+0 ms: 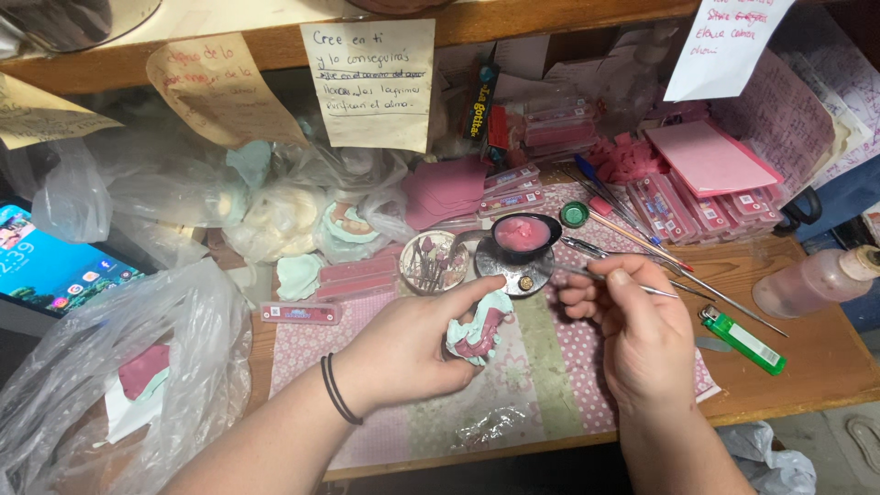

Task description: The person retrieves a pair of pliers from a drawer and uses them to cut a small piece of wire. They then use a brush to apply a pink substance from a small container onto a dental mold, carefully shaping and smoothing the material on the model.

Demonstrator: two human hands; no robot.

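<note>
My left hand (403, 344) holds a pale green plaster dental cast with pink wax (479, 332) over the patterned cloth. A black band circles that wrist. My right hand (632, 325) grips a thin metal instrument (655, 291) like a pen, its tip pointing left toward the cast. Just beyond both hands a small black dish of pink wax (523, 234) rests on a round metal stand (513, 268).
A green lighter (744, 339) and a pinkish bottle (811, 280) lie at right. A cup of burs (431, 261), more metal tools (642, 240), flat tooth cards (687, 206), bagged casts (293, 215), a lit phone (55, 266) and a crumpled plastic bag (119, 376) crowd the wooden bench (807, 367).
</note>
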